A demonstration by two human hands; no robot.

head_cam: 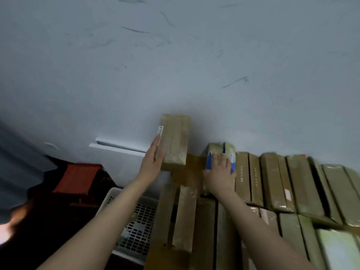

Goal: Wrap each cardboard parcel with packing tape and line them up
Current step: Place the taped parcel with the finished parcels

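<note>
Two hands are working at frame centre: left hand [153, 160] gripping a taped parcel [175, 141], right hand [220, 172] pressing flat on the blue-marked parcel [220, 152]; seating it flush against the row [292, 182] looks wise.

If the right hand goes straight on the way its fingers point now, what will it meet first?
The right hand lies flat on the parcel with blue print, fingers pointing away from the person. Straight on, it would probably slide over that parcel's far end and meet the grey wall, though depth is unclear.
</note>
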